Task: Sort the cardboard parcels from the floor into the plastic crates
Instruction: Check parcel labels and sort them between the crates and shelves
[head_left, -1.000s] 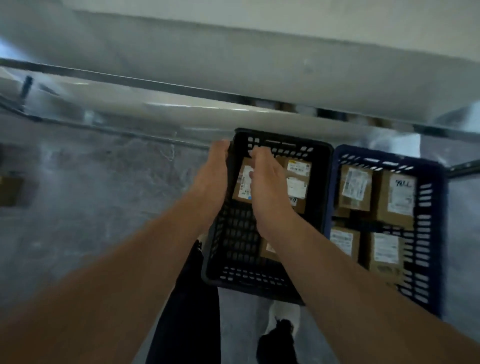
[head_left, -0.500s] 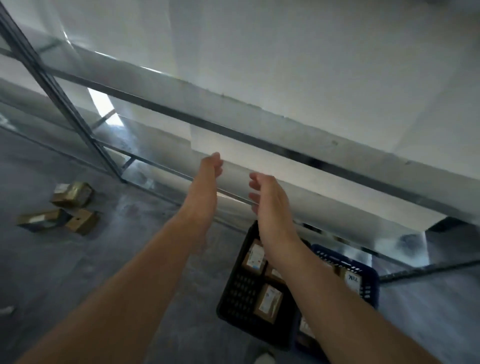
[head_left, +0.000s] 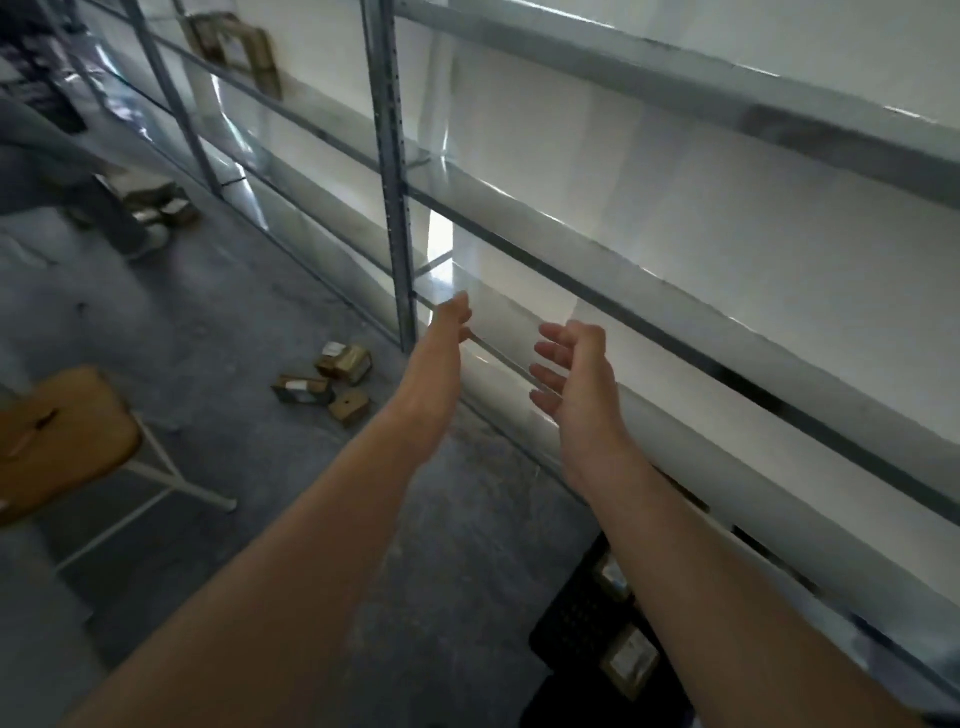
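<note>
Both my arms reach out in front of the metal shelving. My left hand (head_left: 451, 323) is seen edge-on, fingers loosely extended, holding nothing. My right hand (head_left: 574, 370) is open with fingers spread, palm facing left, also empty. Three small cardboard parcels (head_left: 326, 380) with white labels lie on the grey floor left of my left forearm, near a shelf upright. The black plastic crate (head_left: 582, 621) sits at the lower right, mostly hidden behind my right forearm, with labelled parcels (head_left: 626, 665) inside.
Long metal shelving (head_left: 395, 197) runs along the right side. A wooden-seated chair (head_left: 62, 441) with white legs stands at the left. Another person's legs (head_left: 111, 208) are at the far left, with more parcels (head_left: 161, 205) by their feet. A cardboard box (head_left: 234, 49) sits on an upper shelf.
My hands let go of a parcel in the black crate and rose empty. My view swung up and left, so the crates slid to the lower right and the floor parcels came into view.
</note>
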